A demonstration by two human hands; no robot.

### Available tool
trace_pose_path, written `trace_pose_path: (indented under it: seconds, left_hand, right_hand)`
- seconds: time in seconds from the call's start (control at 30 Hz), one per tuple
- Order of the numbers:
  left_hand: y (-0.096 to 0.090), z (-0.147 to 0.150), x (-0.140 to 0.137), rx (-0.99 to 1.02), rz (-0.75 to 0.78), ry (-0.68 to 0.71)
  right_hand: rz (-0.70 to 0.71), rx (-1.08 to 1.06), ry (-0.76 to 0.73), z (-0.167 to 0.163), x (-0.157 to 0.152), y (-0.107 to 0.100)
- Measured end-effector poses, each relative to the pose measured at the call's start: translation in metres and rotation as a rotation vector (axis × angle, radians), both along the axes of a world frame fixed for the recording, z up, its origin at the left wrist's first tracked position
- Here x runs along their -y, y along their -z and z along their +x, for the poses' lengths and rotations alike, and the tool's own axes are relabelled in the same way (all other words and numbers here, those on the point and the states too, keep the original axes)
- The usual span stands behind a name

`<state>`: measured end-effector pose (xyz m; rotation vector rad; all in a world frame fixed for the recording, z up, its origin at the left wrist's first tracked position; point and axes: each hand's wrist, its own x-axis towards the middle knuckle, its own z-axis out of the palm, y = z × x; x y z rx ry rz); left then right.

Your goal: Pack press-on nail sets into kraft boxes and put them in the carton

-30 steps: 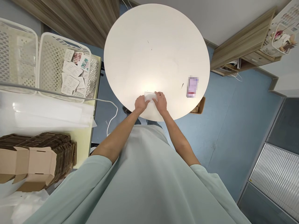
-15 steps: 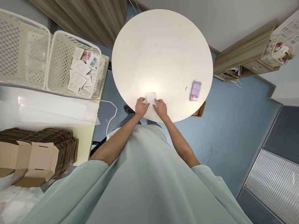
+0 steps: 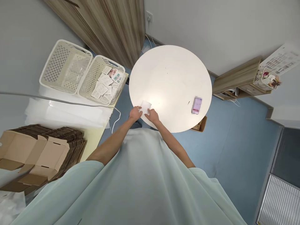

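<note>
A small, white, roughly square packet (image 3: 145, 106) is between my hands at the near left edge of the round white table (image 3: 173, 72). Its surface is plain, and whatever it may contain is hidden. My left hand (image 3: 135, 113) grips its left side, fingers bent at the edge. From the right, my right hand (image 3: 152, 116) has thumb and fingers closed on the near right corner. The packet looks slightly tilted; I cannot tell whether it still touches the tabletop.
A blurred purple item (image 3: 197, 105) lies on the table's right side. To the left, white baskets (image 3: 82, 86), one with printed cards (image 3: 105, 84), stand on a side table beside white sheets (image 3: 70, 114), a cable and stacked flat cardboard boxes (image 3: 51, 153). A carton (image 3: 201, 125) sits below the table.
My view has shifted, so the table appears lower and smaller. Both hands and the packet have moved left to the table's edge, and the packet has turned a little.
</note>
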<state>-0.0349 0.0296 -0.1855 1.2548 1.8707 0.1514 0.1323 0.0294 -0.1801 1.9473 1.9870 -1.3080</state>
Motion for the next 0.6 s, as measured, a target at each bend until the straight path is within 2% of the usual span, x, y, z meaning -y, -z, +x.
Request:
trace_pose_path:
  seconds: [0.13, 0.33, 0.47, 0.6]
  left_hand:
    - [-0.011, 0.008, 0.003, 0.021, 0.09, -0.03]
    - [-0.03, 0.04, 0.025, 0.094, 0.199, -0.134]
    - [-0.04, 0.052, 0.048, 0.171, 0.237, -0.234]
    - [-0.049, 0.047, 0.074, 0.214, 0.267, -0.347]
  right_hand:
    - [0.024, -0.039, 0.044, 0.016, -0.001, -0.013]
    - [0.103, -0.194, 0.202, 0.045, 0.021, -0.032]
    - [0.12, -0.251, 0.193, 0.053, 0.033, -0.04]
    - [0.104, -0.285, 0.148, 0.054, 0.036, -0.049]
